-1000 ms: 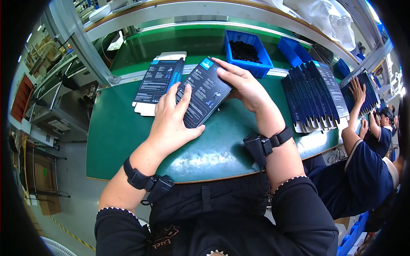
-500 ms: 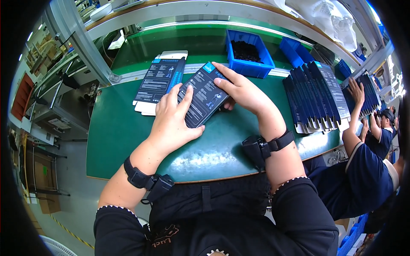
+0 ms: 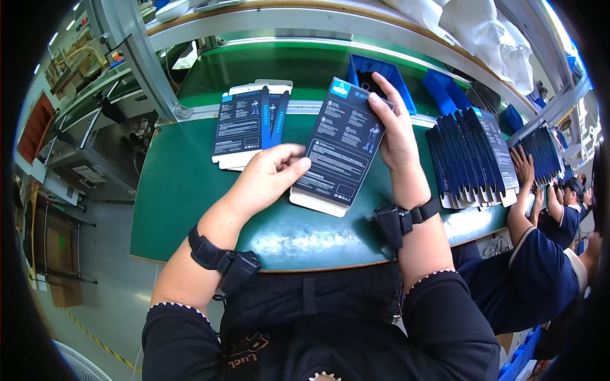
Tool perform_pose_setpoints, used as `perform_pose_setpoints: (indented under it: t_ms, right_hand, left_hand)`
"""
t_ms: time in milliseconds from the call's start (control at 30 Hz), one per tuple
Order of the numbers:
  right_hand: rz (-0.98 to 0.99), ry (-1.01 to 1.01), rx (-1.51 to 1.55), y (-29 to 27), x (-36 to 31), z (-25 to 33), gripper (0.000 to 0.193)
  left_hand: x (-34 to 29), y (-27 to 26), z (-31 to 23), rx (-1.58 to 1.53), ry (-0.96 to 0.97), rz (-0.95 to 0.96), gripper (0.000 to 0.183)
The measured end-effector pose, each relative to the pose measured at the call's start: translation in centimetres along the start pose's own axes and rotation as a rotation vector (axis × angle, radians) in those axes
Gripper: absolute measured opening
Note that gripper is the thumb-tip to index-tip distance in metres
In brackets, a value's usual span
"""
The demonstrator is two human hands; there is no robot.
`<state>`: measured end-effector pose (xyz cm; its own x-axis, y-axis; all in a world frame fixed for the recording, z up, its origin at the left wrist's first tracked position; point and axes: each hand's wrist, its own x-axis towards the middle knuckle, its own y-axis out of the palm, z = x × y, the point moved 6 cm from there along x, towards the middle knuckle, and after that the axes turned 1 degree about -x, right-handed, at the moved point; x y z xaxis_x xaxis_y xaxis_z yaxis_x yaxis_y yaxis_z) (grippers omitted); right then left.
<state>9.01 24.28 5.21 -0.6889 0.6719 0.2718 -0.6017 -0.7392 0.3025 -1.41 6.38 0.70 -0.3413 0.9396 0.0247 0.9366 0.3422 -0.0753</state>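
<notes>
A dark blue, flat cardboard box [image 3: 340, 143] with printed text and a light blue corner is held tilted above the green table. My right hand [image 3: 395, 130] grips its right edge, thumb on the front and the other fingers partly hidden. At the lower left edge, my left hand [image 3: 270, 174] has its thumb against the box and its fingers curled beside it. White flaps show along the box's bottom end. To the left, flattened dark boxes [image 3: 238, 124] with white flaps lie overlapping on the table.
Beyond the held box stands a blue bin [image 3: 403, 92] with dark contents, partly covered. Another blue bin [image 3: 445, 92] is farther right. A row of dark boxes [image 3: 473, 155] stands at right, where a co-worker's hand [image 3: 524, 166] touches more boxes. A metal frame [image 3: 149, 70] rises at left.
The box has turned more upright and its bottom flaps now show. My left hand has gone from spread across its face to its lower left edge; my right hand has shifted right.
</notes>
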Motion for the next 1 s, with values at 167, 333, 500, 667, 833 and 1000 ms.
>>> perform_pose_setpoints:
  t_ms: [167,333,500,667,833,1000]
  right_hand:
    - [0.178,0.095,-0.076,1.9,-0.9,-2.8,0.063]
    - [0.483,0.454,-0.169,5.9,-5.9,-2.6,0.038]
    - [0.399,0.502,-0.095,5.9,-8.7,-2.0,0.034]
    - [0.345,0.543,0.012,5.2,-13.3,2.4,0.039]
    - [0.140,0.198,0.034,3.2,-15.1,11.7,0.042]
    - [-0.095,-0.563,-0.104,1.7,-20.4,22.7,0.032]
  left_hand:
    - [0.0,-1.4,-0.8,-0.158,0.151,-0.171,0.026]
    - [-0.2,-3.0,-1.1,-0.210,0.201,-0.267,0.028]
    - [-0.5,-5.6,-1.6,0.117,0.377,-0.448,0.029]
    - [-0.9,-10.7,-1.3,0.818,0.324,-0.931,0.054]
    - [1.3,-11.4,2.7,1.024,-0.053,-0.695,0.069]
    - [1.2,-12.9,3.8,1.072,-0.110,-0.661,0.069]
